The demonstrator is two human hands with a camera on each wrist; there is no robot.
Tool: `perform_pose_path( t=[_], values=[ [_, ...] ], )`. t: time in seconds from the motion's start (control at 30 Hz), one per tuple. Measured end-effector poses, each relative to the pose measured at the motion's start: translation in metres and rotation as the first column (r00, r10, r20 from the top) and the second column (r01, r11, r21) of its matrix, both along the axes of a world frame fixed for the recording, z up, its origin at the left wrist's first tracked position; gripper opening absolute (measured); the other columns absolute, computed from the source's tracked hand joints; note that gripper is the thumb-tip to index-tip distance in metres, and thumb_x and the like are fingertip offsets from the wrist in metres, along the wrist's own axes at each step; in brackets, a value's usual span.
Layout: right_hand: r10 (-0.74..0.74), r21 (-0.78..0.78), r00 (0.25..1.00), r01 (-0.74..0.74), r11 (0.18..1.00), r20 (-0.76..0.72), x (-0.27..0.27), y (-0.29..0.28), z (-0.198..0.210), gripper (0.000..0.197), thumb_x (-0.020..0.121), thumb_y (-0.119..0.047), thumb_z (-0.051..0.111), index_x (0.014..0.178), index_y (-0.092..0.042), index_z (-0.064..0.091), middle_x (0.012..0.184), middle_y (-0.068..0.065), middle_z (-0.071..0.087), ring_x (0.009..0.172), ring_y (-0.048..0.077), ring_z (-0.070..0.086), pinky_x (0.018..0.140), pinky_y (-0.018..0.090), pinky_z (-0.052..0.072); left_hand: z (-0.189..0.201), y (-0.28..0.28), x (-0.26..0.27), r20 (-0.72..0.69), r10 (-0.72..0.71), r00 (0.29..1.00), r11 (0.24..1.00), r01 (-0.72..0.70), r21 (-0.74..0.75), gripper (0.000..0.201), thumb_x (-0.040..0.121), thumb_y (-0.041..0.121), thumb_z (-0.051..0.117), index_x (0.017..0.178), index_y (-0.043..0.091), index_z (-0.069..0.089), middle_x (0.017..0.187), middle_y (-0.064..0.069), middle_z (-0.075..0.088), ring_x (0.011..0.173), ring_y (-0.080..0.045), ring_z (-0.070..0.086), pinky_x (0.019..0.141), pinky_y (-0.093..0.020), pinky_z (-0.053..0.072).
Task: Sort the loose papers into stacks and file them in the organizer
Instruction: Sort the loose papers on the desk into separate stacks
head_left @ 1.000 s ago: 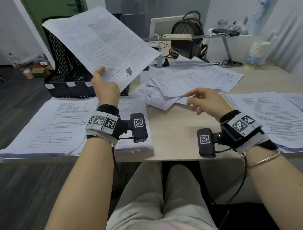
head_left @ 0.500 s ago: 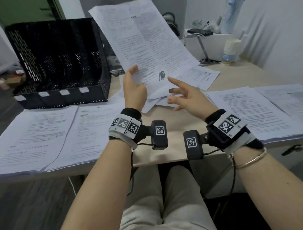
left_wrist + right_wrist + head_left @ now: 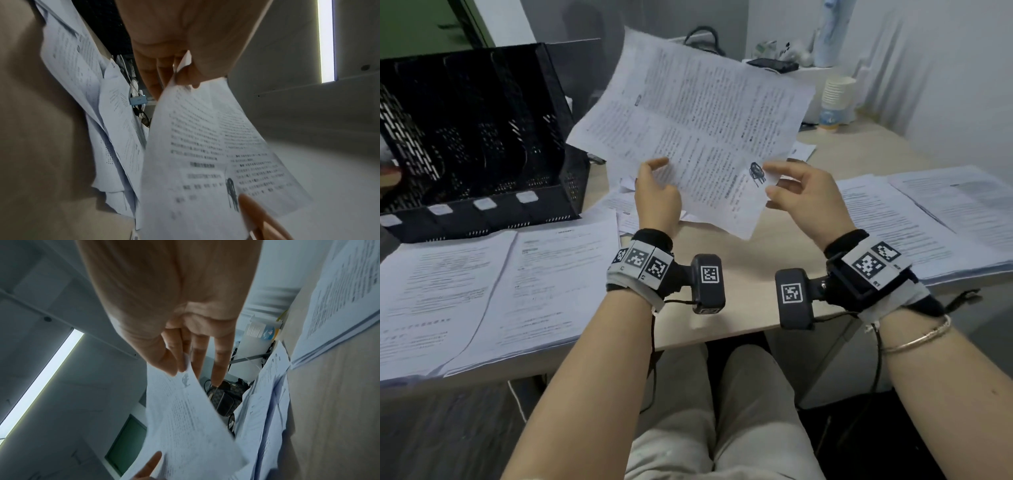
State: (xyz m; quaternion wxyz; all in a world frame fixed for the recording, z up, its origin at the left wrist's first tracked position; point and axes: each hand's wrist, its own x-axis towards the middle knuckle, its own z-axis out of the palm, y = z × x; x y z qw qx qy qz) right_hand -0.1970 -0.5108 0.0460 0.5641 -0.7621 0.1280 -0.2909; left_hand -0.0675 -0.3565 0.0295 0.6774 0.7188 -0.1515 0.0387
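Head view: a printed sheet (image 3: 688, 126) is held up above the desk (image 3: 750, 274), tilted. The left hand (image 3: 657, 198) pinches its lower edge between thumb and fingers (image 3: 156, 78); the right hand (image 3: 804, 198) pinches the lower right corner near an ink scribble. Paper stacks (image 3: 482, 291) lie on the desk, with a black organizer (image 3: 476, 137) behind the left ones.

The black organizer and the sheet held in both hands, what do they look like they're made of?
The black organizer: probably metal mesh with a matte black coat, since its walls are perforated with small holes; plastic can't be ruled out.

The sheet: thin white printer paper, matte, printed with dense text; it bends and curls where the left hand and right hand pinch it.
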Motion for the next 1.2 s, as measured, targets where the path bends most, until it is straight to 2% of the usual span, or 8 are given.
perform_pose_path(
  t=[0.13, 0.3, 0.47, 0.63, 0.8, 0.93, 1.07, 1.2],
  values=[
    [-0.015, 0.058, 1.000, 0.016, 0.998, -0.011, -0.017, -0.016, 0.003, 0.035, 0.089, 0.001, 0.056, 0.122, -0.011, 0.060, 0.118, -0.001, 0.062, 0.099, 0.018, 0.065, 0.082, 0.031, 0.057, 0.006, -0.023, -0.003, -0.008, -0.018, 1.000, 1.000, 0.017, -0.016, 0.058, 0.070, -0.016, 0.034, 0.116, 0.014, 0.052, 0.127, -0.005, 0.048, 0.121, -0.021, 0.048, 0.103, -0.042, 0.043],
    [-0.026, 0.086, 0.998, 0.030, 0.996, -0.052, -0.046, -0.038, 0.003, 0.026, 0.092, -0.007, 0.057, 0.117, -0.009, 0.062, 0.114, 0.006, 0.063, 0.078, 0.011, 0.068, 0.072, 0.029, 0.059, 0.021, -0.069, -0.014, 0.026, -0.064, 0.998, 0.996, 0.065, -0.058, 0.061, 0.069, -0.020, 0.035, 0.123, 0.007, 0.049, 0.126, -0.009, 0.049, 0.119, -0.021, 0.048, 0.105, -0.038, 0.042],
    [-0.194, 0.098, 0.979, 0.199, 0.975, -0.058, -0.082, -0.068, 0.000, 0.015, 0.091, -0.011, 0.059, 0.103, -0.005, 0.067, 0.100, 0.010, 0.068, 0.063, 0.010, 0.067, 0.063, 0.028, 0.059, 0.027, -0.119, -0.042, 0.049, -0.176, 0.983, 0.981, 0.179, -0.073, 0.059, 0.075, -0.017, 0.031, 0.124, 0.010, 0.047, 0.131, -0.005, 0.044, 0.124, -0.017, 0.043, 0.108, -0.036, 0.039],
    [-0.363, 0.090, 0.930, 0.367, 0.926, -0.065, -0.111, -0.101, -0.008, 0.018, 0.088, -0.001, 0.060, 0.102, -0.010, 0.067, 0.111, 0.007, 0.065, 0.069, 0.018, 0.071, 0.068, 0.031, 0.060, 0.021, -0.160, -0.067, 0.065, -0.302, 0.951, 0.952, 0.304, -0.024, 0.054, 0.074, -0.001, 0.034, 0.125, 0.014, 0.046, 0.130, -0.006, 0.046, 0.120, -0.028, 0.049, 0.099, -0.049, 0.046],
    [-0.489, 0.168, 0.872, 0.486, 0.858, -0.023, -0.136, -0.125, -0.010, 0.022, 0.087, 0.006, 0.057, 0.101, -0.008, 0.066, 0.116, 0.005, 0.060, 0.077, 0.012, 0.069, 0.065, 0.026, 0.059, 0.025, -0.189, -0.090, 0.038, -0.475, 0.879, 0.880, 0.474, 0.017, 0.050, 0.091, -0.005, 0.045, 0.137, 0.010, 0.033, 0.140, -0.008, 0.038, 0.094, -0.014, 0.061, 0.066, -0.023, 0.057],
    [-0.527, 0.210, 0.850, 0.514, 0.832, 0.006, -0.150, -0.135, -0.012, 0.020, 0.086, 0.003, 0.062, 0.103, -0.008, 0.065, 0.110, 0.001, 0.062, 0.082, 0.011, 0.069, 0.066, 0.026, 0.059, 0.025, -0.205, -0.103, 0.027, -0.526, 0.850, 0.851, 0.526, 0.015, 0.055, 0.091, -0.004, 0.049, 0.140, 0.011, 0.029, 0.141, -0.005, 0.038, 0.103, -0.019, 0.061, 0.073, -0.028, 0.058],
    [-0.589, 0.182, 0.808, 0.580, 0.794, -0.005, -0.166, -0.154, -0.018, 0.029, 0.082, -0.002, 0.069, 0.108, -0.015, 0.064, 0.107, -0.010, 0.062, 0.075, -0.003, 0.066, 0.072, 0.024, 0.058, 0.022, -0.216, -0.116, 0.082, -0.585, 0.807, 0.810, 0.576, 0.110, 0.076, 0.086, 0.005, 0.062, 0.147, 0.013, 0.016, 0.144, -0.005, 0.037, 0.104, -0.018, 0.063, 0.082, -0.035, 0.057],
    [-0.678, 0.144, 0.734, 0.676, 0.722, -0.043, -0.179, -0.180, -0.025, 0.034, 0.080, -0.005, 0.071, 0.108, -0.023, 0.064, 0.118, -0.008, 0.060, 0.104, 0.012, 0.063, 0.090, 0.039, 0.054, 0.016, -0.225, -0.126, 0.058, -0.606, 0.793, 0.757, 0.553, 0.348, 0.087, 0.085, 0.014, 0.067, 0.149, 0.018, 0.008, 0.135, -0.005, 0.046, 0.105, -0.025, 0.061, 0.085, -0.038, 0.055]
  ],
)
